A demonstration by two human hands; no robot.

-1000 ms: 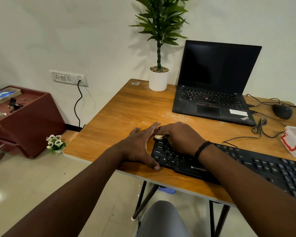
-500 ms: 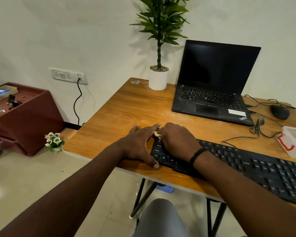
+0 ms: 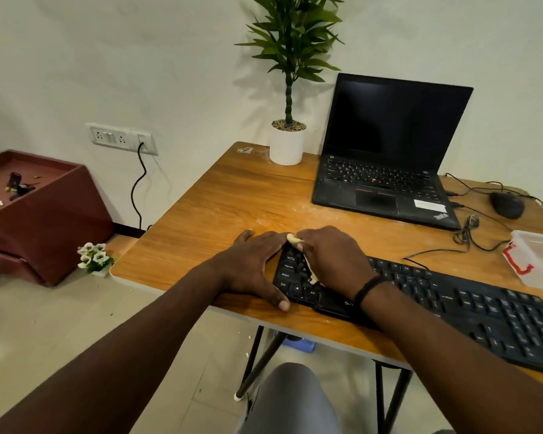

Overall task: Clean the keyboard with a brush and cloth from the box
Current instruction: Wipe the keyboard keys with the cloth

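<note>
Wiping left end of keyboard: slip and snag risks.

Lower centre of frame: right hand (image 3: 329,261) has fingers curled, clamped on a pale cloth (image 3: 295,240), working the leftmost keys of the keyboard (image 3: 452,305). Left hand (image 3: 251,264) lies flat, fingers together and thumb splayed along the near edge, bracing the keyboard's left end. The near edge of the keyboard sits close to the table (image 3: 232,195) edge, so a hard wipe toward the body could probably push it off if the brace lets go. Cloth could catch under a keycap and lift it. Right of frame: box (image 3: 539,261) sits just beyond the keyboard; a forearm sweep could knock it. Brush not visible. Further back: cable (image 3: 470,233) loops between box and laptop (image 3: 386,170); dragging the keyboard might tug it.
</note>
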